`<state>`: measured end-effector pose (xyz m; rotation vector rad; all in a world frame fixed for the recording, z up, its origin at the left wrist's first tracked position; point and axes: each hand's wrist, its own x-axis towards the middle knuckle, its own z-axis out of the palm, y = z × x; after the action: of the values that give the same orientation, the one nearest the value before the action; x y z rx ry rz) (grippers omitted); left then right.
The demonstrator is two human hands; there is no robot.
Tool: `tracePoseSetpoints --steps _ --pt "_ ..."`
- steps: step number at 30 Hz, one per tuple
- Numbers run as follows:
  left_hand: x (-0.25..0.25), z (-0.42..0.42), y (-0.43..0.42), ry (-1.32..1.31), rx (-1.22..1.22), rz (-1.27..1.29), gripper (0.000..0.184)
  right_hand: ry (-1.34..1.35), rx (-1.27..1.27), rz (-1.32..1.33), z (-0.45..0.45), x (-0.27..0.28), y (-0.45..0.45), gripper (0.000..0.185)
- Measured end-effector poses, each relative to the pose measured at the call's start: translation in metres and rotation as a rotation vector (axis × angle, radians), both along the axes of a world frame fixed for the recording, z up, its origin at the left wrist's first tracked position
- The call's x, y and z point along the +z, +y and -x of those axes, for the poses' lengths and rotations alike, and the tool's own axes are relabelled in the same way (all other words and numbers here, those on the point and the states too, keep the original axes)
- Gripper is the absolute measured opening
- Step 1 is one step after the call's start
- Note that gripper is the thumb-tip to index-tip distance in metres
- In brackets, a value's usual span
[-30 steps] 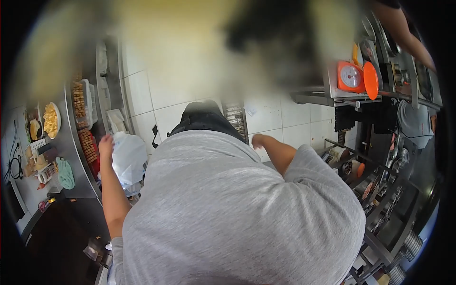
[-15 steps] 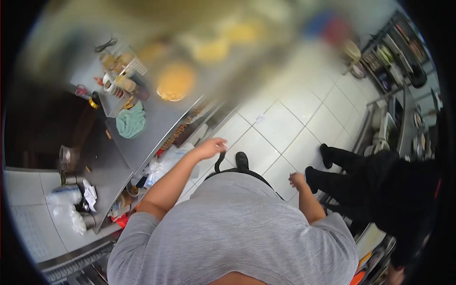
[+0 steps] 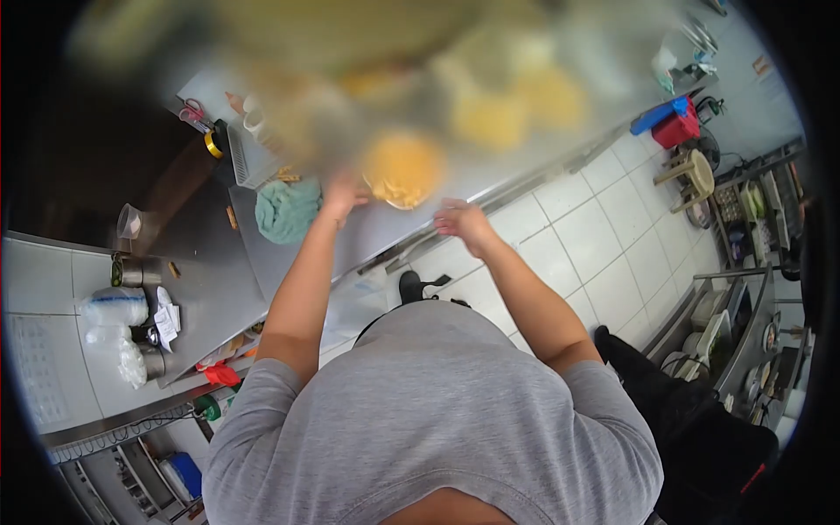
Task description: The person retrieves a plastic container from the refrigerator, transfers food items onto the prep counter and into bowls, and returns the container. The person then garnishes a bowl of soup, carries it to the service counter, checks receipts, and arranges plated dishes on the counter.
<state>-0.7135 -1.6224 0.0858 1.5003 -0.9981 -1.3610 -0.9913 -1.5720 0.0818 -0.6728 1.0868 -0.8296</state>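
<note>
My left hand (image 3: pixel 343 194) is over the steel counter (image 3: pixel 350 249), between a crumpled green cloth (image 3: pixel 288 211) and a round dish of yellow-orange food (image 3: pixel 402 179). Its fingers are apart near the dish's left edge, and nothing shows in them. To the right of the dish, my right hand (image 3: pixel 464 223) hovers by the counter's front edge with its fingers spread and empty. The upper part of the view is blurred, which hides much of the counter behind the dish.
A white basket (image 3: pixel 251 157) and yellow tape (image 3: pixel 213 144) are at the back left. Bags (image 3: pixel 116 308) lie at the far left. A stool (image 3: pixel 697 175) stands at the right. A person in dark clothes (image 3: pixel 700 429) is close by at the lower right.
The view has turned toward the counter. Both my hands have moved forward, the left over the counter beside the dish and the right up to its front edge.
</note>
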Motion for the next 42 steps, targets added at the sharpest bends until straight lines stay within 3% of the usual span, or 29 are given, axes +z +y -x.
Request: tracePoseSetpoints --steps 3,6,11,16,20,22,27,30,31,33,37,39,41,42 --pt "-0.008 0.0 -0.03 -0.046 -0.126 -0.059 0.046 0.11 0.045 0.014 -0.037 0.002 -0.039 0.04" --pt "-0.011 0.002 -0.022 0.008 0.014 -0.011 0.045 0.084 0.02 0.139 -0.033 0.01 -0.067 0.043" --pt "-0.016 -0.006 -0.011 0.215 -0.006 -0.138 0.048 0.199 -0.064 0.027 -0.017 0.025 -0.088 0.045" --pt "-0.017 0.0 -0.041 0.003 0.168 0.024 0.051 0.193 -0.117 0.172 -0.001 0.027 -0.108 0.047" --pt "-0.013 0.002 -0.072 0.185 0.165 -0.117 0.046 0.101 -0.533 -0.156 0.05 0.015 -0.121 0.051" --pt "-0.01 0.005 -0.078 0.208 0.162 -0.138 0.044 0.199 -0.579 -0.031 0.072 0.017 -0.132 0.054" --pt "-0.009 0.022 -0.059 0.211 0.27 -0.124 0.042 0.257 -0.284 0.1 0.118 0.021 -0.169 0.041" --pt "-0.007 0.04 -0.039 0.311 0.389 -0.096 0.045 0.645 -0.054 0.227 0.14 0.034 -0.189 0.039" --pt "-0.006 0.046 -0.035 0.313 0.398 -0.088 0.045 0.847 -0.055 0.455 0.154 0.036 -0.205 0.038" --pt "-0.001 0.055 -0.021 0.413 0.453 -0.146 0.049 1.103 -0.102 0.601 0.151 0.098 -0.234 0.031" --pt "0.019 0.076 -0.001 0.236 0.55 -0.256 0.051 1.196 -0.067 1.205 0.117 0.134 -0.332 0.027" --pt "0.023 0.079 0.009 0.169 0.56 -0.264 0.051 1.405 0.044 1.526 0.095 0.133 -0.395 0.029" --pt "0.032 0.083 0.016 0.14 0.558 -0.235 0.05 1.758 0.247 1.557 0.079 0.138 -0.442 0.029" --pt "0.038 0.085 0.019 0.119 0.539 -0.213 0.049 1.878 0.313 1.548 0.077 0.113 -0.485 0.027"
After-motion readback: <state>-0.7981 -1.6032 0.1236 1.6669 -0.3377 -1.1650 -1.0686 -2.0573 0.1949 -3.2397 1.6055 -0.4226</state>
